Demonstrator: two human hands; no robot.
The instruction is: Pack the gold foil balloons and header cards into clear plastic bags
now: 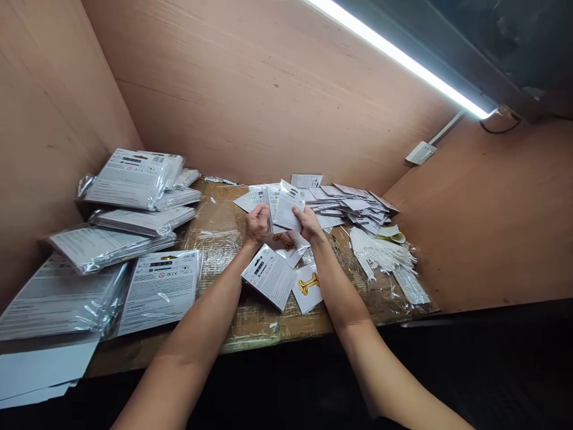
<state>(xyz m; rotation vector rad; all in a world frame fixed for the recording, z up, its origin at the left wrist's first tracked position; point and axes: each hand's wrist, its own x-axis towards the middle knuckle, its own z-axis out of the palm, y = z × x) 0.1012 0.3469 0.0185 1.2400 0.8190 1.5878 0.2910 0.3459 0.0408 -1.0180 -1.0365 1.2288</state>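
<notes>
Over the middle of the table, my left hand [258,224] is closed around the edge of some flat printed packets [272,198], seen partly edge-on. My right hand [310,224] grips another printed packet [287,210], its thumb lying on the face. The two lots touch or overlap; how many are held I cannot tell. Just below lies a white printed packet [271,278] with a hang hole, text side up. Beside it is a white card [307,288] picturing a gold letter I balloon. A similar card [290,246] is partly hidden under the hands.
Stacks of clear-wrapped packets [129,179] fill the left side. Behind and right of my hands spreads a heap of loose packets [353,203]. Thin white straw-like sticks [382,254] lie at the right. Wooden walls [268,107] enclose the cardboard-covered table [250,325]; a tube light [403,57] hangs overhead.
</notes>
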